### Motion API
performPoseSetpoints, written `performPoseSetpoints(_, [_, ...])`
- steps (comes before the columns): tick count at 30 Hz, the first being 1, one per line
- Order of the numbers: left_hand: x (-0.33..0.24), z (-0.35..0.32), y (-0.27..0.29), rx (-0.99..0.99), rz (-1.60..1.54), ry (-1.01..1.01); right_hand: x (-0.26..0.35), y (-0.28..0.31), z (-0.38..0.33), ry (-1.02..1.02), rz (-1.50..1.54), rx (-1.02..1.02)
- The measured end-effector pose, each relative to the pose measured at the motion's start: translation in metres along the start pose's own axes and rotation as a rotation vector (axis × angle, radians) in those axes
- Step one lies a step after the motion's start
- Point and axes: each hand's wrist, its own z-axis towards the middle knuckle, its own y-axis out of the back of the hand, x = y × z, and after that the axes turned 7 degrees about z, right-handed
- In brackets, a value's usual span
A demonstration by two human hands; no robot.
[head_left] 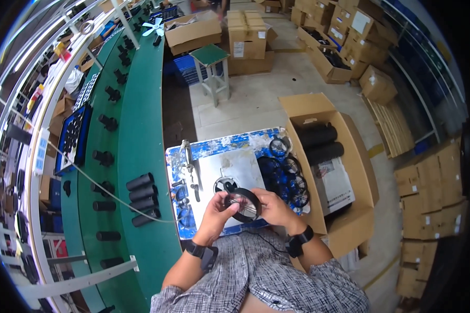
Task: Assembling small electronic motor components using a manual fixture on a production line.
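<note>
Holding a black ring-shaped guard, thin spokes across its opening, between the left hand and the right hand, in front of the body. Gripped from both sides: pinching the left rim with the left hand, thumb laid along the near edge; closing on the right rim with the right hand, fingers bent against the outer band. Cannot make out the hidden fingertips behind the rim. Held at a tilt over the near part of a silver metal plate; cannot tell from this angle about contact with it.

Just beyond the guard, and partly covered by it, a round black fitting on the plate. Under the plate, a worn blue counter. On this, to the right and near the right hand, a heap of similar black guards; to the left, past the left hand, a metal tool. Farther right, well apart from both hands, an open cardboard box with black cylinders inside. Off to the left, on a long green counter, a group of black tubes.
</note>
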Motion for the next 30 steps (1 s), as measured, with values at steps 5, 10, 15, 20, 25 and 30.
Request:
performPoseSetpoints(5, [0.050, 0.002, 0.033, -0.027, 0.116, 0.133, -0.053, -0.001, -0.016, -0.480, 0.153, -0.138])
performPoseSetpoints(10, [0.075, 0.010, 0.050, -0.093, 0.202, 0.069, -0.076, -0.036, -0.014, -0.351, -0.119, -0.138])
performPoseSetpoints(15, [0.095, 0.019, 0.066, -0.122, 0.453, -0.029, -0.086, -0.057, -0.005, -0.307, -0.326, -0.192])
performPoseSetpoints(20, [0.099, 0.030, 0.073, -0.180, 0.560, -0.068, -0.093, -0.055, 0.009, -0.305, -0.369, -0.158])
performPoseSetpoints(25, [0.102, 0.046, 0.077, -0.281, 0.712, -0.187, -0.102, -0.059, 0.030, -0.267, -0.500, -0.121])
performPoseSetpoints(30, [0.088, 0.058, 0.081, -0.309, 0.804, -0.019, -0.113, -0.060, 0.048, -0.332, -0.534, -0.124])
